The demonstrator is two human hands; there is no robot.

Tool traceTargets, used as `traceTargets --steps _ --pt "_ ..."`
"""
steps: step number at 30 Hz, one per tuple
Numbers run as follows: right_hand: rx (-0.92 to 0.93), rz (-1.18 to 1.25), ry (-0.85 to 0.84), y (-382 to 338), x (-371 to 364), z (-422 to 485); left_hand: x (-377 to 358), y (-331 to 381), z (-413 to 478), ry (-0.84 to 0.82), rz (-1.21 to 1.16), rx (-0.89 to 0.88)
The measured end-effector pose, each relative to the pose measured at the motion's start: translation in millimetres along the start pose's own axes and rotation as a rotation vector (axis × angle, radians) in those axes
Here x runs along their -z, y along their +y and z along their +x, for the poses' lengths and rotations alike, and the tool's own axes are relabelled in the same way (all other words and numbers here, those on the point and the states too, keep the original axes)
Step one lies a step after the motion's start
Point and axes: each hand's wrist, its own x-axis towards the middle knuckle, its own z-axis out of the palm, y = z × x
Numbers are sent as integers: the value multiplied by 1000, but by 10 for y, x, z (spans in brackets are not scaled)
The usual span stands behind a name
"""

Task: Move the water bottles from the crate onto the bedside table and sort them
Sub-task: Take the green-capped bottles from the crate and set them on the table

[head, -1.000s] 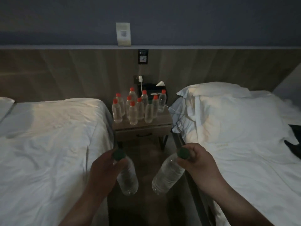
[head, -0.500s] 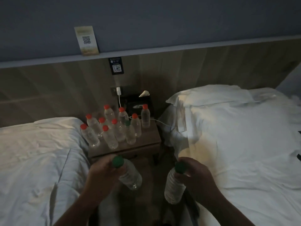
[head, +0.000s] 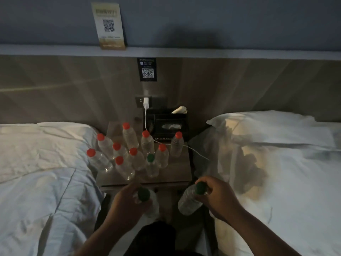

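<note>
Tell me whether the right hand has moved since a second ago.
Yes. The right hand has carried its green-capped bottle forward, up to the front right corner of the bedside table.

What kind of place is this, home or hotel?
Most likely a twin hotel room: left bed and right bed in white linen flank a bedside table, a WiFi QR card stands on the ledge, and a QR sticker is on the headboard panel.

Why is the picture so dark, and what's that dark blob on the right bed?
Head view: the room is dim, only warm patches light the left bed and the right bed. Head view: that blob is a shadow cast on its white bedding; another soft shadow sits on the wall.
</note>
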Motion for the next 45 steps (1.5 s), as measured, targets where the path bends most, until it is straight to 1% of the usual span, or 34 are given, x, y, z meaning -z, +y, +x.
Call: traceTargets --steps 2,5,7,9,12,18,21,25,29,36,39,42,45 --pt "-10 -59 -29 -27 -44 240 -8 23 244 -51 30 -28" --pt "-39 -163 -71 -38 -76 566 -101 -14 602 -129 15 -10" --pt "-54 -202 -103 -24 -71 747 -199 -33 769 -189 102 -34" --pt "-91 -220 -137 15 -46 907 -326 14 883 -210 171 -29" --pt "-136 -259 -180 80 13 1170 -531 125 1008 -168 228 -3" --pt "-111 -298 -208 204 103 1629 -917 372 1167 -117 237 71" --pt "-71 -329 -243 273 117 1836 -1062 384 1258 -115 268 81" --pt "26 -389 -304 371 77 2097 -1182 381 1437 -110 301 89" --pt "74 -445 -363 435 59 2269 -1297 354 1574 -112 316 112" --pt "143 -504 -456 405 61 2456 -1376 350 1646 -112 364 94" --pt "139 -509 -501 381 89 2448 -1361 418 1685 -111 435 79" --pt "129 -508 -513 353 138 2420 -1330 439 1675 -134 482 81" --pt "114 -486 -501 275 209 2394 -1247 484 1617 -145 455 86"
